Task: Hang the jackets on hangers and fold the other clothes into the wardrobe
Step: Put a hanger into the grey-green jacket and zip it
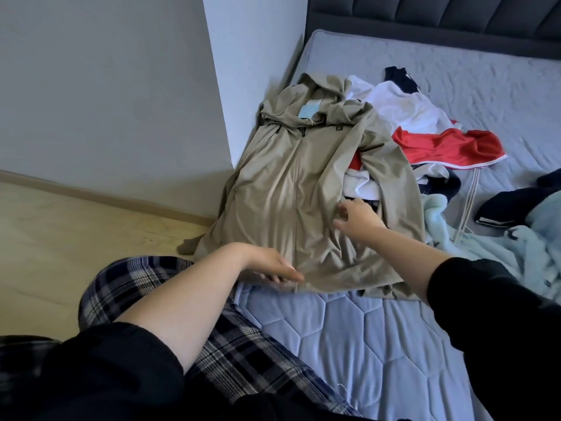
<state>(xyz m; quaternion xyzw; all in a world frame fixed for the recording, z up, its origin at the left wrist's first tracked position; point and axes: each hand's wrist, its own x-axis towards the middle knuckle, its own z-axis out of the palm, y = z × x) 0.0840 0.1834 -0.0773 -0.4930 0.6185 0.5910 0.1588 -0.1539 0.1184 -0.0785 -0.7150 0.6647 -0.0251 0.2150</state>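
A beige hooded jacket (291, 189) with a front zip and a light blue tag at its collar lies spread flat on the bed, hood toward the wall. My left hand (273, 265) rests at the jacket's bottom hem with its fingers nearly straight. My right hand (355, 218) hovers over the jacket's right side, fingers loosely spread, holding nothing. A pale hanger (469, 202) lies on the mattress to the right of the jacket, partly under other clothes.
A heap of white, red and navy clothes (425, 138) lies right of the jacket. Light blue fleece (498, 253) and dark garments (516, 205) sit at the right edge. The quilted grey-blue mattress (349, 338) fills the foreground; wooden floor (76, 232) and a grey wall are left.
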